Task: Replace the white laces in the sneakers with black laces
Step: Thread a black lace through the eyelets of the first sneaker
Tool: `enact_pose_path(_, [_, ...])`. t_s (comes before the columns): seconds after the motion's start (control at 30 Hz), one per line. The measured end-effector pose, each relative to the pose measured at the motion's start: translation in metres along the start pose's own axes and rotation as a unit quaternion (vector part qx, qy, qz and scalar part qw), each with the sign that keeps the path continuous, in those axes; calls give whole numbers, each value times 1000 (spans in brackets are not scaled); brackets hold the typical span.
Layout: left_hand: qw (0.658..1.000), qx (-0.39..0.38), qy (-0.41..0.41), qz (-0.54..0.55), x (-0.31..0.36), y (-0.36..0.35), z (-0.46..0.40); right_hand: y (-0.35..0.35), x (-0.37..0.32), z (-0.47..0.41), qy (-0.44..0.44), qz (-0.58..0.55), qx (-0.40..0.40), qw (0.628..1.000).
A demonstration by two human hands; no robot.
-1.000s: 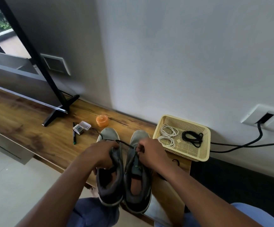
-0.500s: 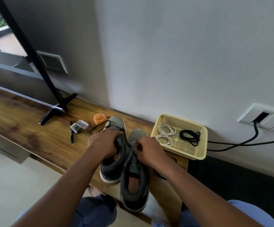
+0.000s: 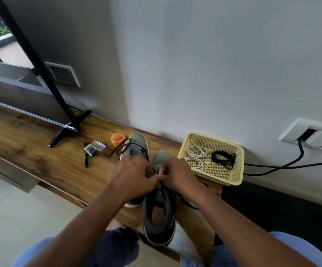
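Both hands meet over the nearer grey sneaker (image 3: 159, 212): left hand (image 3: 132, 178) and right hand (image 3: 177, 175) each have fingers curled, pinching its black lace (image 3: 188, 203). Its heel overhangs the wooden shelf (image 3: 31, 153). Beside it, farther back, stands the other sneaker (image 3: 136, 145), black-laced. By the pale wall (image 3: 214, 64), a cream basket (image 3: 235, 168) holds white laces (image 3: 195, 156) and a black coil (image 3: 223, 159). No writing is legible.
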State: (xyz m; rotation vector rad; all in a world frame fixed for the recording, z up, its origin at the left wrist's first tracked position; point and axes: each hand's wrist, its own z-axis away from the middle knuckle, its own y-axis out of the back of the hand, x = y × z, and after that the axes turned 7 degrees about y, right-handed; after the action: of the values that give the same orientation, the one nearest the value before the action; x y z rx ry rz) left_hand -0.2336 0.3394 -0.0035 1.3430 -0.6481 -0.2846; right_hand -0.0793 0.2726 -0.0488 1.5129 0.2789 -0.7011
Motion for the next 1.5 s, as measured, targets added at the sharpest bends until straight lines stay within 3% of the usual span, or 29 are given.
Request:
enact_pose_path(0.1, [994,-9,-33,-103,17,-13,6,3,-2,1,-5,1,-2,1000])
enact_pose_path(0.2, [996,-26,0,-90,27,-19,7,3,-2,4,3,1,-7,1000])
enact_pose_path(0.4, [994,11,36,-102,26,-31,10,1,-2,14,20,12,-13,1000])
enact_pose_path(0.7, [984,-82,93,131,-10,-31,-14,15,9,14,10,-38,-49,998])
enact_pose_path(0.9, [923,-130,190,308,-26,-42,-22,15,14,12,8,-67,-41,997])
enact_pose_path(1.27, [892,-120,228,371,-23,-47,-26,-19,11,7,17,-119,100,988])
enact_pose_path(1.5, [895,-112,220,373,-23,-49,-25,-26,12,6,9,-141,143,980])
